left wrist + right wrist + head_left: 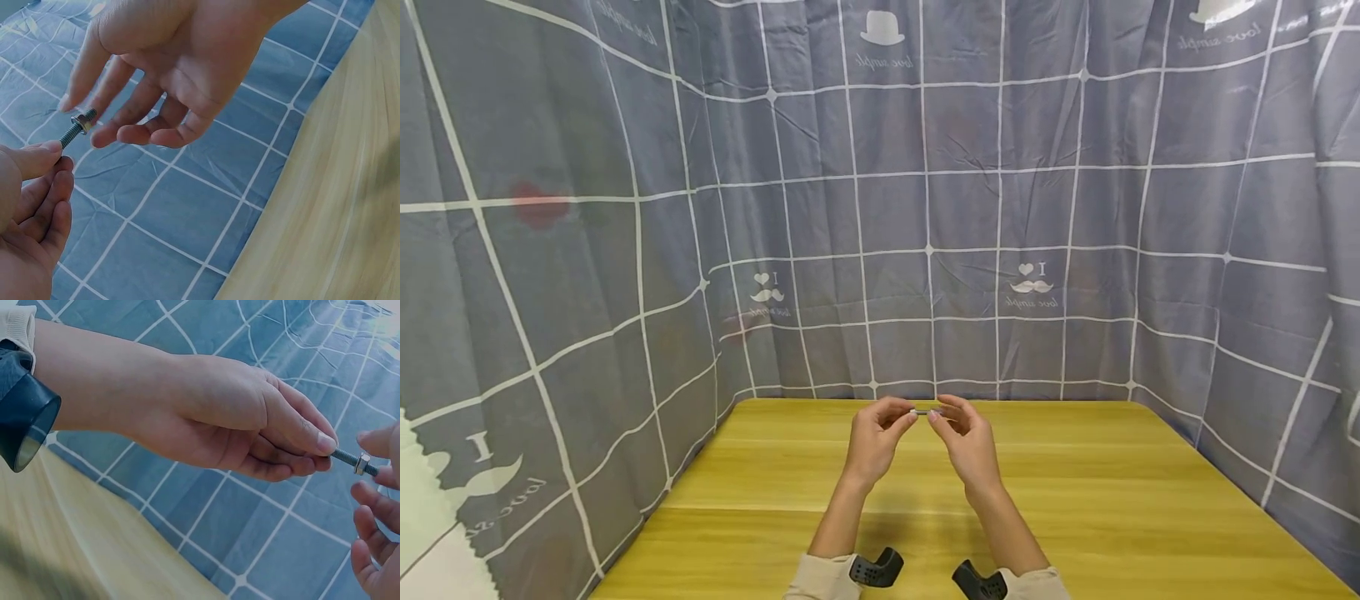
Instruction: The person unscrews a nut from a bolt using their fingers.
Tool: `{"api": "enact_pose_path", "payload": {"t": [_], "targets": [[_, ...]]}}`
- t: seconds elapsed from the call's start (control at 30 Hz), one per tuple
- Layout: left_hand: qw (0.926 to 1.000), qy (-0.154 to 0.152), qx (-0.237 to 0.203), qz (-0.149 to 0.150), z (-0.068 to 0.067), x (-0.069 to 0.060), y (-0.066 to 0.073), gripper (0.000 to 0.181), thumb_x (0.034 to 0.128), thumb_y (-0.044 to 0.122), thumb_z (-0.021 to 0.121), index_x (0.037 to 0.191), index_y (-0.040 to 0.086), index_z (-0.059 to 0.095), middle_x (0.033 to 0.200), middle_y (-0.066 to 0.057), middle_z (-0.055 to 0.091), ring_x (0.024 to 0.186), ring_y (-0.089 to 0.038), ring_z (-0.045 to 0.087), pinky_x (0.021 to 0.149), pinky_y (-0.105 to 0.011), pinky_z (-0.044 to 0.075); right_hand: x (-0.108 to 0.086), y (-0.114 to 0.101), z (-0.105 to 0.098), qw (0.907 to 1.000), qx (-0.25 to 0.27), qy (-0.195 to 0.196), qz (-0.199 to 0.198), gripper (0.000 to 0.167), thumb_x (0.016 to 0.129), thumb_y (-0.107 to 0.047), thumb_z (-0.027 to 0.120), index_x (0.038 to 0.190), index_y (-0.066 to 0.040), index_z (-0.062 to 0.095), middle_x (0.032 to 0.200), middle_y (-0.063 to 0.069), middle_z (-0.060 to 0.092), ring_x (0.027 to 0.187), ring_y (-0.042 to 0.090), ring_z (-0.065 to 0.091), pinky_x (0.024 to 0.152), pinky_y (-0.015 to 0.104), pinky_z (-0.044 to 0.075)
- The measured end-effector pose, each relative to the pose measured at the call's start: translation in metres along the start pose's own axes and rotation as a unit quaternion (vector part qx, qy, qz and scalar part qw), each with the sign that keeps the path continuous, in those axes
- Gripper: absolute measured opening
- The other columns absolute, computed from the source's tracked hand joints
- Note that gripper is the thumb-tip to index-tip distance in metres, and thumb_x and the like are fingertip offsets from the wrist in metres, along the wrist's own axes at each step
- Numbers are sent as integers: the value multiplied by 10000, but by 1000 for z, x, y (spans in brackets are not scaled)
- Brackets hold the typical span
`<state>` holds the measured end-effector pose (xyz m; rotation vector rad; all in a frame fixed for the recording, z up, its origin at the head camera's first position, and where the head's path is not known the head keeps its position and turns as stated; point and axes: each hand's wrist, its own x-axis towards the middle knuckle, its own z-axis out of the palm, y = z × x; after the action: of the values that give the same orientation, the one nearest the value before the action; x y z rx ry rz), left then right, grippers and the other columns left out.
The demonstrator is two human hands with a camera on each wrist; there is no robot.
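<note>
My left hand [872,442] pinches one end of a threaded metal bolt [345,456] between thumb and forefinger, and those fingertips cover that end. A shiny hex nut [82,120] sits around the bolt close to its free end, with a short piece of thread sticking out past it. My right hand [972,446] is beside that free end. In both wrist views its thumb and forefinger are spread on either side of the nut, with a gap showing. The other fingers of the right hand are loosely bent and hold nothing.
Both hands are raised over a yellow wood-grain table [760,500]. A grey curtain with white grid lines [962,208] hangs behind the table and along both sides. Black wrist cameras [877,568] are strapped at both sleeve cuffs. A pale scalloped cloth edge [433,517] shows at the far left.
</note>
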<state>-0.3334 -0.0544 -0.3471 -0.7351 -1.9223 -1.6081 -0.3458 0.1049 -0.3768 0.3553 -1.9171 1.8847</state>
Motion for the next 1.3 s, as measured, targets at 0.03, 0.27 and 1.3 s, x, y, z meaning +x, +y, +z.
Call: {"api": "enact_pose_path", "payload": {"t": [0.03,0.27,1.3], "targets": [[10000,-22,10,-7,0,0,0,86,938,-73,709,1007,-124,714,944,-221,735,836,-312,693,748,-306,541,-1,0,0,10000,-7,20,48,284,1002,-131,714,1253,-2,685,1141,149,696,1020,244,613,913,372,472],[10000,30,-7,-80,1,0,-2,86,935,-71,713,1007,-117,719,938,-212,740,840,-301,693,750,-298,537,-1,0,-2,10000,-43,8,67,235,1008,-131,707,1197,9,716,1127,137,713,1056,243,635,954,384,476],[9999,-75,42,-107,0,-4,4,86,944,-59,709,1020,-95,731,960,-205,735,849,-343,694,759,-347,553,-5,1,-3,9999,36,-79,117,222,1007,-152,711,1160,8,709,1053,85,702,1020,236,633,941,423,473]]}}
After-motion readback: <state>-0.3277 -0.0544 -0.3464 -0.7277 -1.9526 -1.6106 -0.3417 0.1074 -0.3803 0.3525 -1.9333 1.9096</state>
